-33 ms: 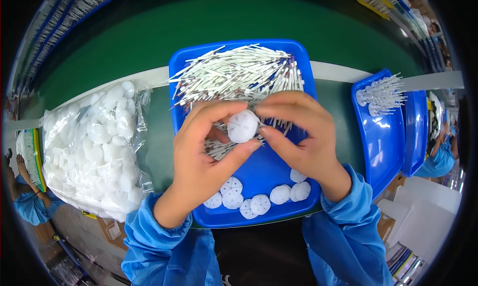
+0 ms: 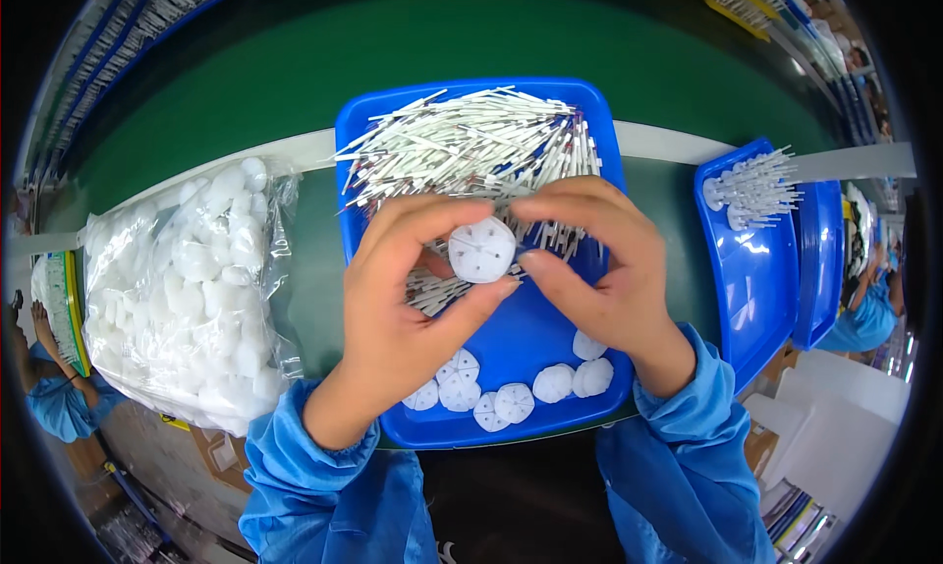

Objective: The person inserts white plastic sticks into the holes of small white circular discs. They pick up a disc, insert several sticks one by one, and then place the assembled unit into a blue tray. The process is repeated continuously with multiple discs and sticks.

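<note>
Between the thumb and forefinger of my left hand (image 2: 408, 269) is a round white disc (image 2: 482, 251), its face marked with lines and several small dark spots. My right hand (image 2: 604, 269) is just right of the disc, thumb and forefinger apart, with nothing visible between them. Both hands are over a blue tray (image 2: 560, 318). Its far part holds a heap of thin white sticks (image 2: 471, 137), some with dark ends. Along the tray's near edge lie several similar white discs (image 2: 514, 403), some overlapping.
On the left rests a clear plastic bag (image 2: 187, 289) full of white rounded pieces. At the right, another blue tray (image 2: 756, 289) holds discs with sticks standing out of them (image 2: 751, 191). The green table (image 2: 393, 33) extends beyond. Other people's arms show at both sides.
The right thumb and forefinger have come apart, away from the disc's edge. The disc has turned slightly, so its dark spots show more clearly. The left hand keeps its hold.
</note>
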### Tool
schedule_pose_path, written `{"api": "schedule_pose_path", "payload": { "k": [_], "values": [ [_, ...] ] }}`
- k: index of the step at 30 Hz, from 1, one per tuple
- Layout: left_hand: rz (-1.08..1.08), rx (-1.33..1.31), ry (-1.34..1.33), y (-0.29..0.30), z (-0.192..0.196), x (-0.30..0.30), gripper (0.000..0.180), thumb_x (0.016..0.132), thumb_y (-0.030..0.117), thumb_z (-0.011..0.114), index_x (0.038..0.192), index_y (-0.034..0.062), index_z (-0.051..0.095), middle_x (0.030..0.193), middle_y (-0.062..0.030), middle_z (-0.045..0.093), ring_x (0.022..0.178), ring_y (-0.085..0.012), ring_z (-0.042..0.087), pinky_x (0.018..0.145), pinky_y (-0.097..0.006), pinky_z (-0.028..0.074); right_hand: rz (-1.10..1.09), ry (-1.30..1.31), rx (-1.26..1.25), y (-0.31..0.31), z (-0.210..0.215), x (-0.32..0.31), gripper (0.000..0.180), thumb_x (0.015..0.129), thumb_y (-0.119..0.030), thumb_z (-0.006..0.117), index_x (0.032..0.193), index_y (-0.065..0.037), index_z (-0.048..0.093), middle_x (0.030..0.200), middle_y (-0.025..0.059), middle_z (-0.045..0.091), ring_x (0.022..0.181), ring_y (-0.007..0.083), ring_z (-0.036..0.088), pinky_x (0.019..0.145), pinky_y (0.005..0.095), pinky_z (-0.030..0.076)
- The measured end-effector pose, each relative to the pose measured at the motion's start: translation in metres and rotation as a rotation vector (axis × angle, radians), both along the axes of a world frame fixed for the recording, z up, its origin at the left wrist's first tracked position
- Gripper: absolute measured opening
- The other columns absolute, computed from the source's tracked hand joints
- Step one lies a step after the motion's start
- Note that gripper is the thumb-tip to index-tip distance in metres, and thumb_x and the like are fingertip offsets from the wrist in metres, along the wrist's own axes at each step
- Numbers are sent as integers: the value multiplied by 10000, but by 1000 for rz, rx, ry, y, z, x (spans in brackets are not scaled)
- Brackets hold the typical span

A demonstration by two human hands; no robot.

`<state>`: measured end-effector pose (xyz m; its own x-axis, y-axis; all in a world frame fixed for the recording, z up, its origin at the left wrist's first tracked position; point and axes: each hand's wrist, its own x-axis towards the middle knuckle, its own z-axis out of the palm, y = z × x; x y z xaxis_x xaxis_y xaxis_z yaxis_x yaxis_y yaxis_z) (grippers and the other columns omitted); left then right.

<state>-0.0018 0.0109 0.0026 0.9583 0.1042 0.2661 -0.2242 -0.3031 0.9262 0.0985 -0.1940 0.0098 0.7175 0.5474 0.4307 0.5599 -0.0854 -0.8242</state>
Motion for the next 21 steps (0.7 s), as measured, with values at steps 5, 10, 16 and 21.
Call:
{"api": "schedule_pose_path", "payload": {
  "k": [5, 10, 16, 21],
  "values": [
    [34, 180, -184, -4, 0, 2, 577, 769, -24, 898, 1326, 54, 771, 1268, -119, 676, 1125, -282, 689, 936, -370, 567, 80, 332, 50, -4, 1, -11, 350, 911, -3, 838, 1257, 2, 784, 1081, 87, 808, 972, 138, 756, 891, 292, 595],
    [34, 238, -224, -1, 0, 4, 586, 762, -50, 865, 1335, 13, 758, 1281, -176, 712, 1139, -313, 703, 968, -399, 576, 83, 372, 79, -7, -6, -11, 329, 929, 18, 822, 1253, 22, 770, 1102, 85, 810, 970, 129, 759, 897, 292, 600],
    [0, 288, -258, 1, 2, 3, 596, 765, -35, 848, 1353, 8, 754, 1307, -188, 713, 1142, -324, 699, 986, -403, 563, 128, 460, 136, -7, 0, -12, 298, 975, 21, 778, 1269, 50, 734, 1114, 97, 804, 995, 125, 756, 904, 289, 597],
    [-32, 261, -252, 0, 2, 5, 593, 785, -44, 810, 1373, -3, 748, 1303, -187, 715, 1149, -330, 693, 994, -405, 550, 179, 538, 191, -10, -3, -9, 228, 991, 25, 759, 1215, 49, 721, 1074, 91, 792, 989, 118, 752, 871, 275, 596]
  ]
}}
